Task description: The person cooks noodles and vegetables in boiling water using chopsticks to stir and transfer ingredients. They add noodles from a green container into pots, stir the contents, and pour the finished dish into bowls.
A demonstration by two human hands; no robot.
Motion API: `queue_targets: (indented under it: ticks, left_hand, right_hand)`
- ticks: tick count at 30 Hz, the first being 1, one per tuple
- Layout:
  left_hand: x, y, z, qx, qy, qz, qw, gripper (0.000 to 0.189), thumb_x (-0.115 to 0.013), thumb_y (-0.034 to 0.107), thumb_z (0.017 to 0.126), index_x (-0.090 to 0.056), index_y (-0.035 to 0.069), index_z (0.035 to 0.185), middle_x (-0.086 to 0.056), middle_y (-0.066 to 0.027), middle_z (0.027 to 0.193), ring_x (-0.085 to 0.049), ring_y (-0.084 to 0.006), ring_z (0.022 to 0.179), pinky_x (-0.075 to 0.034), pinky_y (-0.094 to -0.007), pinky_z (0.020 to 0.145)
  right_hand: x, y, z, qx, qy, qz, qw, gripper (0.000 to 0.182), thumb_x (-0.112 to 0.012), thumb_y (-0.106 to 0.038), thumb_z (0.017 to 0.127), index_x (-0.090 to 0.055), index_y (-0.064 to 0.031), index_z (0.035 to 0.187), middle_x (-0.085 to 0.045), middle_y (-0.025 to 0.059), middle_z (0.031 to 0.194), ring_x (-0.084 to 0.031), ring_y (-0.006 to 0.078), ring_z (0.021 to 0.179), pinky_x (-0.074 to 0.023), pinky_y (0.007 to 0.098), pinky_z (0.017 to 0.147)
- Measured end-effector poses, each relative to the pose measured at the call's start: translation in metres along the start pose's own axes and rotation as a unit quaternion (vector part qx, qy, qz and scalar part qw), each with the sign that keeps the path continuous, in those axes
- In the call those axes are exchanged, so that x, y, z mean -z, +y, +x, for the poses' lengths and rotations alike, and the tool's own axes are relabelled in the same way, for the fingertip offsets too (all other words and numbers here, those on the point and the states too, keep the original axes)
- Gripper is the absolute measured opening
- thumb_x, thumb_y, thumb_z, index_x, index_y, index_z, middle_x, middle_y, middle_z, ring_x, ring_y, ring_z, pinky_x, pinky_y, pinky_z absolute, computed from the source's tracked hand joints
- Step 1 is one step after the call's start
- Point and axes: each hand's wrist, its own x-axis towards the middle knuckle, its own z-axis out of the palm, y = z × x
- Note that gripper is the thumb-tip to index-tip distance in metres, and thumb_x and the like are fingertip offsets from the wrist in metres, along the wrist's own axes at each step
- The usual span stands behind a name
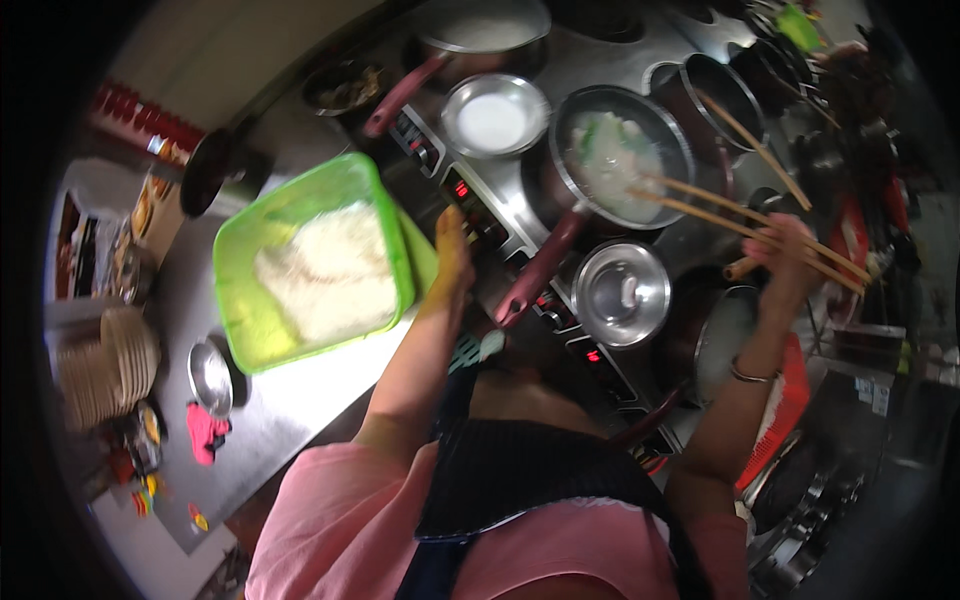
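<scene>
My right hand (787,244) grips a pair of long wooden chopsticks (720,206). Their tips reach over a saucepan (622,157) of pale food in liquid, with something green at one side; whether they touch the food I cannot tell. The pan's dark red handle (544,262) points towards me. Beside the right edge of a green plastic basin (240,330) of white, noodle-like food (337,270) is my left hand (454,251), raised and holding nothing that I can see. A steel bowl (621,294) with a small pale piece inside stands just below the saucepan.
Induction cookers with lit red displays (592,356) line the steel counter. Around them are another lidded pan (484,26), a steel bowl of white contents (495,124), more saucepans and a red plastic basket (780,412). At the left are a metal bowl (210,377), a pink cloth (204,433) and stacked plates (112,367).
</scene>
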Motion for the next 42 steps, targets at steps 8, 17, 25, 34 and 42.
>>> queue_targets:
  ticks: [8,17,25,34,42]
  left_hand:
    - [-0.015,0.019,-0.026,0.051,-0.022,-0.002,0.998,0.048,-0.038,0.049,0.085,-0.041,0.010,0.113,-0.048,-0.0067,0.106,-0.047,-0.0197,0.092,-0.039,-0.0394,0.077]
    - [-0.014,0.048,-0.091,-0.171,-0.115,0.214,0.955,0.049,-0.047,0.030,0.086,-0.036,-0.001,0.123,-0.043,-0.0187,0.121,-0.041,-0.0247,0.113,-0.033,-0.0316,0.093]
    - [0.044,0.194,-0.181,-0.203,-0.196,0.265,0.922,0.024,-0.056,0.018,0.083,-0.057,0.001,0.101,-0.059,-0.0074,0.089,-0.054,-0.0134,0.081,-0.043,-0.0248,0.075]
    - [0.157,0.248,-0.065,-0.224,-0.108,0.774,0.582,0.050,-0.064,0.024,0.071,-0.048,0.005,0.113,-0.050,-0.0150,0.113,-0.048,-0.0306,0.103,-0.039,-0.0370,0.086]
    - [0.119,0.211,-0.030,-0.262,-0.156,0.824,0.477,0.052,-0.063,0.023,0.068,-0.045,0.009,0.115,-0.049,-0.0151,0.111,-0.047,-0.0305,0.103,-0.037,-0.0345,0.090]
  right_hand:
    - [-0.012,-0.015,-0.026,0.013,0.045,-0.046,0.998,0.028,-0.046,-0.023,0.086,-0.055,0.0035,0.088,-0.056,0.0113,0.071,-0.058,0.0164,0.053,-0.0484,0.0209,0.048]
    - [-0.020,0.015,-0.015,-0.028,0.016,0.002,0.999,0.029,-0.047,-0.024,0.086,-0.053,0.0040,0.089,-0.056,0.0123,0.075,-0.059,0.0176,0.056,-0.0505,0.0226,0.053]
    - [0.002,0.020,-0.005,-0.050,-0.015,-0.014,0.999,0.026,-0.050,-0.023,0.085,-0.055,0.0007,0.094,-0.056,0.0089,0.075,-0.059,0.0166,0.061,-0.0499,0.0222,0.056]
    - [-0.020,0.012,-0.020,-0.033,-0.038,-0.029,0.998,0.029,-0.047,-0.026,0.087,-0.054,0.0013,0.095,-0.055,0.0083,0.077,-0.058,0.0142,0.060,-0.0482,0.0208,0.054]
    - [-0.022,0.017,-0.025,-0.040,-0.047,-0.027,0.998,0.028,-0.047,-0.025,0.087,-0.054,0.0007,0.095,-0.056,0.0086,0.076,-0.057,0.0131,0.058,-0.0484,0.0201,0.052]
